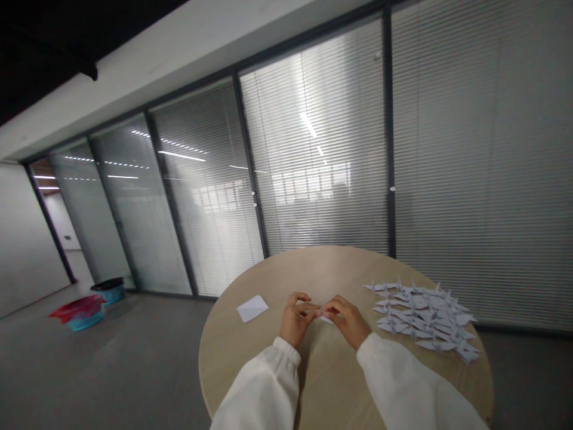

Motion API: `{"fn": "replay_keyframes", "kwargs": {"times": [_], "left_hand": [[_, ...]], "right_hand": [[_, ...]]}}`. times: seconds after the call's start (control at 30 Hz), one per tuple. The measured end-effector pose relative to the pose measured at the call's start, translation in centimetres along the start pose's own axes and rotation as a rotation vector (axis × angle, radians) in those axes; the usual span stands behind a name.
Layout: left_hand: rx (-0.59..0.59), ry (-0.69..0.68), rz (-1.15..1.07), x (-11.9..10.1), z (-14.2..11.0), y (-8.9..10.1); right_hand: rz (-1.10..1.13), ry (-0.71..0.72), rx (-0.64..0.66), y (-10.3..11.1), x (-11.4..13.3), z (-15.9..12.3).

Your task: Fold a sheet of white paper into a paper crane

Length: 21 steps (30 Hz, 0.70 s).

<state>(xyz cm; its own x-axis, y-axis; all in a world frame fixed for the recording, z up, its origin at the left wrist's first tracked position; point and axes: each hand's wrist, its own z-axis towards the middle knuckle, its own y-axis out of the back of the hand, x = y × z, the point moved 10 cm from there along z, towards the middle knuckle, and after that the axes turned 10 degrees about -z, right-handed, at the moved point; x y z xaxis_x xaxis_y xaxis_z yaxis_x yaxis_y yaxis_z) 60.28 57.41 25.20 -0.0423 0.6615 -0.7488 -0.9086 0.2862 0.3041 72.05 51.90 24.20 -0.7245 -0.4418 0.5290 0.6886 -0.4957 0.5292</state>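
Note:
Near the middle of the round wooden table [331,382], my left hand [295,319] and my right hand [347,319] meet over a small piece of folded white paper [326,319]. Both hands pinch it between thumb and fingers, and most of it is hidden behind them. A flat white paper sheet [252,309] lies to the left of my left hand. On the right side of the table, several folded white paper cranes [425,316] are grouped close together, apart from my right hand.
Beyond the table stands a glass partition [322,149] with blinds and dark frames. On the grey floor [111,370] at the left are a blue bin with a red liner [83,313] and another blue bin with a black liner [110,291].

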Motion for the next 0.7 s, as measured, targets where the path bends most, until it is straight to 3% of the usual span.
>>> {"fn": "replay_keyframes", "kwargs": {"times": [0.43,0.7], "left_hand": [[0.018,-0.003,-0.046,0.24,0.14,0.02],[0.061,0.035,-0.044,0.5,0.05,-0.79]], "right_hand": [[0.045,-0.026,0.031,-0.44,-0.54,0.1],[-0.049,-0.042,0.015,-0.05,-0.26,0.02]]}}
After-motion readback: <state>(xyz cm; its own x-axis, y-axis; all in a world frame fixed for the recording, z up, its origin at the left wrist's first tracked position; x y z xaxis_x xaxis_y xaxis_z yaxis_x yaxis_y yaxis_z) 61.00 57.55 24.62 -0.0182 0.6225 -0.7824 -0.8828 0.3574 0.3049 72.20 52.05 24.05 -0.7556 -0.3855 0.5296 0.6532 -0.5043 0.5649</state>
